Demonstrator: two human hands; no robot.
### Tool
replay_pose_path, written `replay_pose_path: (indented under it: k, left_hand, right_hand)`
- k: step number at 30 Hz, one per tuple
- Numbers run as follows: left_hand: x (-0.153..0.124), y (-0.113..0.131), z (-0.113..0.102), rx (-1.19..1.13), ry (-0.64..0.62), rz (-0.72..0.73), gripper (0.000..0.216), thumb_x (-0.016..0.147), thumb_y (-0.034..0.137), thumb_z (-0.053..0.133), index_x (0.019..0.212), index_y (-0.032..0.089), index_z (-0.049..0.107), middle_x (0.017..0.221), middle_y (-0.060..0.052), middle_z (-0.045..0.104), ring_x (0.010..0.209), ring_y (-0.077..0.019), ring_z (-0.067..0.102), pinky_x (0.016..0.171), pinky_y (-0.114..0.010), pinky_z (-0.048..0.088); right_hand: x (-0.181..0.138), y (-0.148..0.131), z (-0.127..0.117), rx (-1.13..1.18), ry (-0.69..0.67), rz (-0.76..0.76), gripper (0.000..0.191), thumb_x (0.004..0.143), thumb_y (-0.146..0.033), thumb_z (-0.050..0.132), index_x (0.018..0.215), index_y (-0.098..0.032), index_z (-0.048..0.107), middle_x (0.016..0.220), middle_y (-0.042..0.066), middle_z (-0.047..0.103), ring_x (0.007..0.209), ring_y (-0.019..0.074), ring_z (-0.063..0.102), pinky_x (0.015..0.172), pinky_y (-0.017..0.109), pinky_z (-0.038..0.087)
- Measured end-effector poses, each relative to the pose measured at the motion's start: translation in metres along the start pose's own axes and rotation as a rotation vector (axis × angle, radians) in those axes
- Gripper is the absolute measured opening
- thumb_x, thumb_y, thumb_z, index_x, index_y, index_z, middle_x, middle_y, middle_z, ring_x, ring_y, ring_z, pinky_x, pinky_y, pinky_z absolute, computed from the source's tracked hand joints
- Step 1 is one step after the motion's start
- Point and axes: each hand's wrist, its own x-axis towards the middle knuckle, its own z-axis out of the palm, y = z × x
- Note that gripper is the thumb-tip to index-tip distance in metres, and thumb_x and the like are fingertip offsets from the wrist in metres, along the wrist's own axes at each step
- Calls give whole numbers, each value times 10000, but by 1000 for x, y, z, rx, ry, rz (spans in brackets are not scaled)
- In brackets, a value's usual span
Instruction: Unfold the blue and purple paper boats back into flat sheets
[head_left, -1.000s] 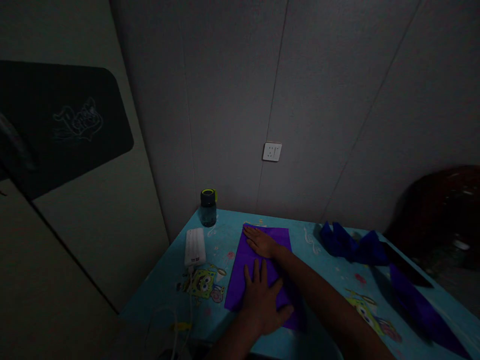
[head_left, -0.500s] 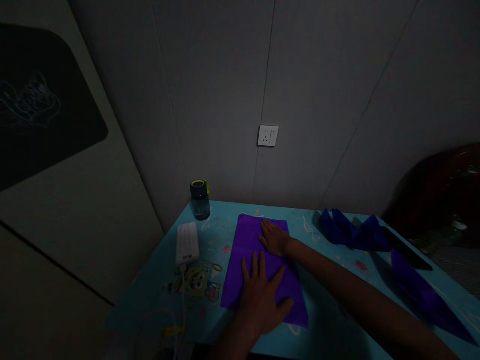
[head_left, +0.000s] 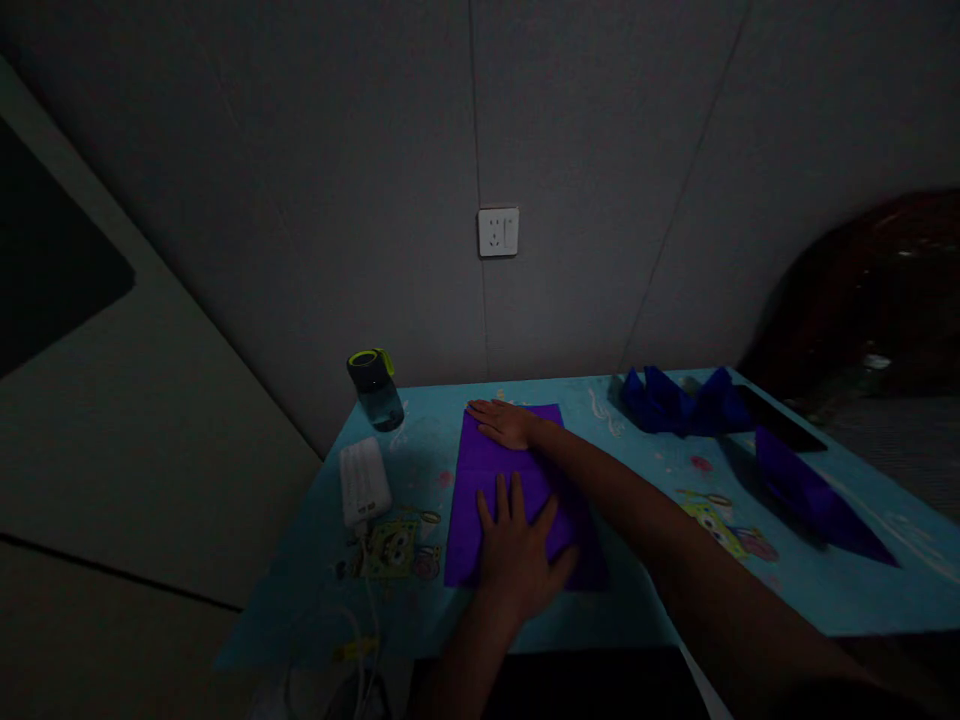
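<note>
Both hands lie flat and open on a purple sheet (head_left: 510, 490), gripping nothing. The left hand (head_left: 517, 550) presses palm-down on the near half of the sheet, fingers spread and pointing away from the person, its thumb out to the right. The right hand (head_left: 504, 423) reaches across from the right and rests, fingers stretched out toward the left, on the sheet's far edge, close to its far left corner; its forearm crosses over the sheet's right side.

The sheet lies flat on the surface (head_left: 660, 560), which is light blue with cartoon prints, roughly in the middle of its left half, its long sides running away from the person.

Left of the sheet, a white power bank (head_left: 363, 481) lies on the surface with a cable trailing off the near edge. Behind it, near the far left corner, stands a small bottle (head_left: 375, 385) with a dark lid ringed in yellow-green. To the right, well apart from the sheet, sit dark blue folded paper shapes (head_left: 675, 400) near the wall, with a black flat object (head_left: 776, 425) just beside them and another long blue folded piece (head_left: 817, 500) nearer the right edge. A white socket (head_left: 498, 232) is set in the grey wall above. The scene is dim.
</note>
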Motion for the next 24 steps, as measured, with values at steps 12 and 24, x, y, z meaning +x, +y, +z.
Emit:
replay_pose_path:
  k: [12, 24]
  left_hand:
    - [-7, 8, -2, 175, -68, 9, 722, 867, 755, 285, 1498, 405, 319, 1631, -106, 161, 1486, -426, 72, 1088, -727, -3]
    - [9, 29, -14, 190, -35, -86, 735, 890, 696, 277, 1513, 310, 326, 1610, -170, 179, 1464, -469, 112, 1077, -732, 72]
  right_hand:
    - [-143, -51, -44, -307, 105, 461, 536, 1003, -397, 363, 1460, -123, 414, 1592, 179, 258, 1486, 267, 210, 1196, 461, 164]
    - [-396, -65, -55, -741, 573, 1052, 424, 880, -230, 551, 1287, -122, 602, 1481, 261, 411, 1365, 407, 397, 1055, 525, 367]
